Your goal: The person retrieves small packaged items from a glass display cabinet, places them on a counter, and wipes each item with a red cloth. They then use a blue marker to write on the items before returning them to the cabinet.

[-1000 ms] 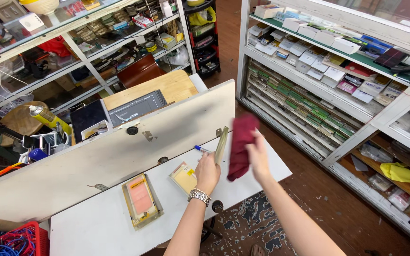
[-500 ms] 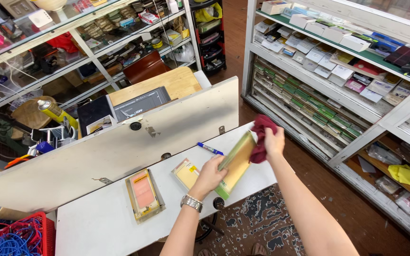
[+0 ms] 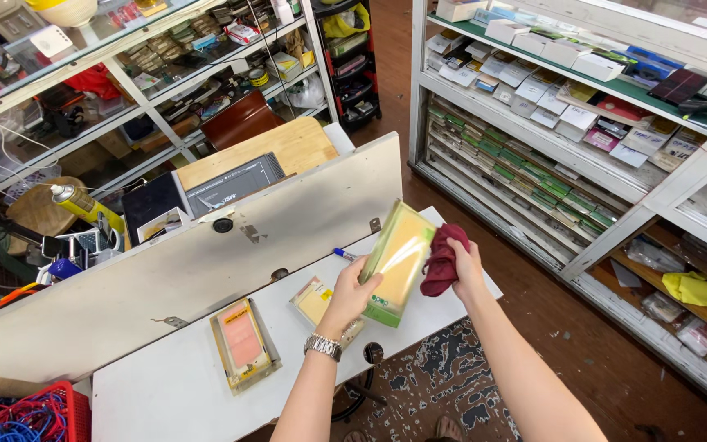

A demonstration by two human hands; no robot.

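Observation:
My left hand grips a flat green-edged packet with a yellowish clear front, tilted above the white counter. My right hand presses a dark red cloth against the packet's right edge. A silver watch sits on my left wrist. On the counter below lie a second yellow packet and a pink packet. A blue pen rests near the counter's back edge.
A raised white panel stands behind the counter. Glass shelves of small boxes line the right side. A yellow spray can and a laptop sit behind the panel. A red basket of wires is at bottom left.
The packet has turned from edge-on to face me and risen. The red cloth went from hanging open to bunched against the packet's right side.

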